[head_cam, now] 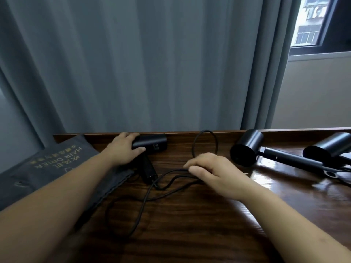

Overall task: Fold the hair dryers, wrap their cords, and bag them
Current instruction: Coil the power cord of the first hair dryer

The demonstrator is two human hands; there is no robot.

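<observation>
On wood table (190, 234): L hand (124, 149) grips black dryer (152, 144) barrel; R hand (214, 172) pinches its cord (144, 200); bag (47, 168) at left.

A black hair dryer (152, 143) lay by the table's far edge, barrel sideways, handle (147, 168) angled toward the viewer, unfolded. Its black cord (133, 204) sprawled loose in loops across the wood. Two more black dryers (247, 147) (328, 147) lay at right, handles extended. Grey bags (57, 160) printed "HAIR DRIER" lay flat at left
</observation>
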